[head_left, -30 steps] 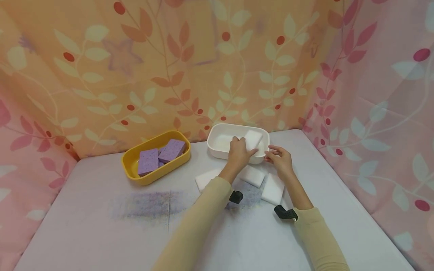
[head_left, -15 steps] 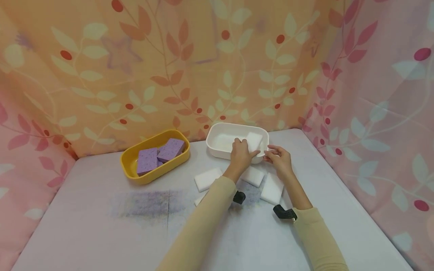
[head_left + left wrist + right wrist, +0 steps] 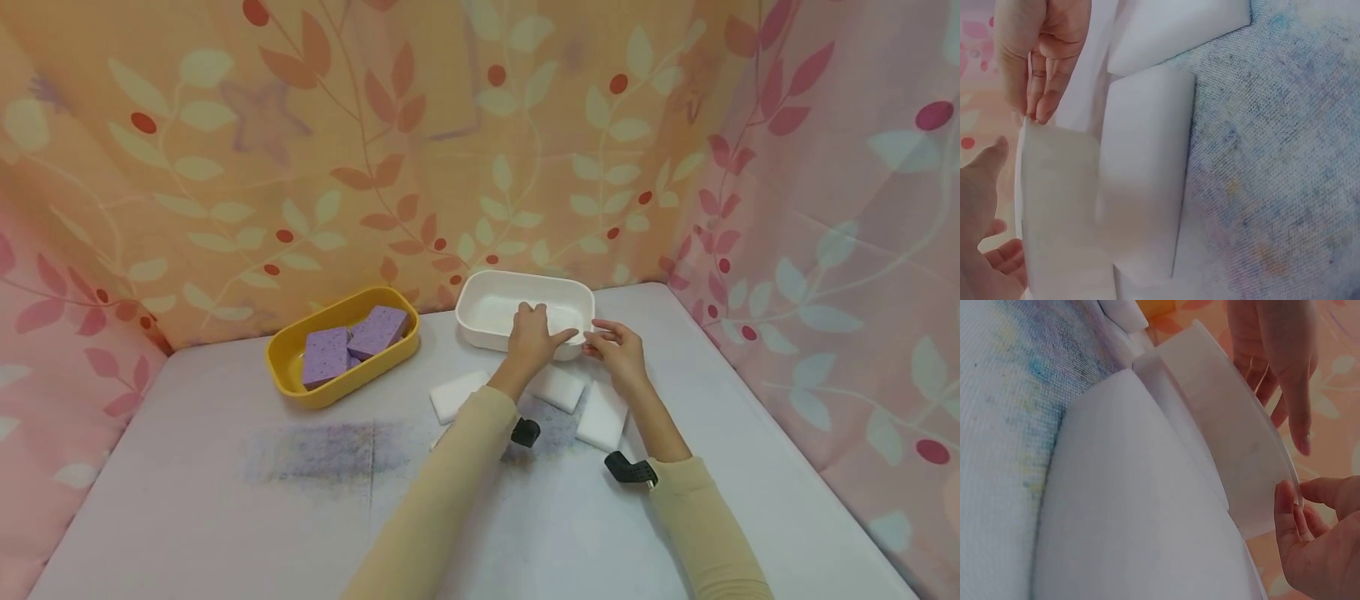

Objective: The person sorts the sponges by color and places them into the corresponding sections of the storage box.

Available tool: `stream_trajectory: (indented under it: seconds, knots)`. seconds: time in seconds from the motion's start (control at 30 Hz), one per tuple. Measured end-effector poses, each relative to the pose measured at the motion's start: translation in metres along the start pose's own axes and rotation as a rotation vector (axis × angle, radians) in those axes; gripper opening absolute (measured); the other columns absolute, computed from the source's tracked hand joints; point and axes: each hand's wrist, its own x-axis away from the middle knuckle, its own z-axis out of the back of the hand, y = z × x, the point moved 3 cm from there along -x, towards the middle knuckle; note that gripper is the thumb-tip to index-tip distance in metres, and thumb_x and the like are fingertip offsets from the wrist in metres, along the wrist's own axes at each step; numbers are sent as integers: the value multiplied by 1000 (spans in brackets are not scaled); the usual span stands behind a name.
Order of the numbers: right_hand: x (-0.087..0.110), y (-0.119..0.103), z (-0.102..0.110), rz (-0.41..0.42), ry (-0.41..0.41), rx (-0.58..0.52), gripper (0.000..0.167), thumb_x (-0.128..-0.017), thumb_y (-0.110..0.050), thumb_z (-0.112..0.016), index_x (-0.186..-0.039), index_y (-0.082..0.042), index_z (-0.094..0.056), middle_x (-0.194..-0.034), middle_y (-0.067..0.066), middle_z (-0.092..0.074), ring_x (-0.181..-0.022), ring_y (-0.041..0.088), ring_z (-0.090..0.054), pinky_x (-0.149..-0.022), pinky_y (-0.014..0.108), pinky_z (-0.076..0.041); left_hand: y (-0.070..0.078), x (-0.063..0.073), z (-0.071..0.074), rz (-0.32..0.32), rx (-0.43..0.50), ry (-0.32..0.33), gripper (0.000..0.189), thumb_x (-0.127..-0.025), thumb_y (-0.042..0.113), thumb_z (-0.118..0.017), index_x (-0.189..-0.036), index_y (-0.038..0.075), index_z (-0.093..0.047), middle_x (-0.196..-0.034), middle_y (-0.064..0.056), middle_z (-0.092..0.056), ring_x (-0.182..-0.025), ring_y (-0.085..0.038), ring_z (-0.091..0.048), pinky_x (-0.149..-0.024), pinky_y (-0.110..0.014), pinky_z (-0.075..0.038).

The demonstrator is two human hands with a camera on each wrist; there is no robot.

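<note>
The right hand [image 3: 618,354] is pinching the white box [image 3: 480,337] by its right-end rim, fingers closing on the lip from both sides. The box is resting on the table [image 3: 225,517], stretching leftward from that pinch; it is looking smooth and plain, with rounded corners, upright walls and a thin lip. Just left of the grip, the left hand [image 3: 531,340] is reaching over the near wall, its thumb spreading away from the fingers; I can't tell what the hidden fingertips are touching. White blocks [image 3: 602,417], flat and matte, are lying nearer than the grip. Well to its left, the yellow box [image 3: 337,396] is holding speckled purple sponges [image 3: 326,357].
</note>
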Motion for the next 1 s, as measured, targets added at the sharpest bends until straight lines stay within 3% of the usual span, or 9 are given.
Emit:
stream_trajectory:
  seconds: [0.33,0.73,1.0]
  knots:
    - [1,-2,1,-22,1,2,47,-101,4,-64,-145,16,-49,-86,-2,-61,-66,2,-69,-72,17,-62,1,5,10,-49,60,-21,72,-97,47,-76,-145,-4,-58,-132,-20,-57,-122,-30,-59,-107,-37,-53]
    - [1,-2,-1,-19,-11,-19,47,-102,5,-63,-144,17,-48,-87,-1,-62,-66,2,-68,-71,15,-61,-8,18,20,-132,192,-17,67,-97,39,-78,-145,-4,-58,-129,-20,-58,-118,-30,-58,-104,-38,-52]
    - [-1,0,-1,-39,-11,-22,46,-102,3,-64,-144,15,-50,-87,-1,-65,-67,3,-69,-73,17,-62,-20,32,31,-204,128,-18,64,-98,35,-78,-145,-3,-58,-129,-20,-58,-118,-31,-58,-104,-40,-53]
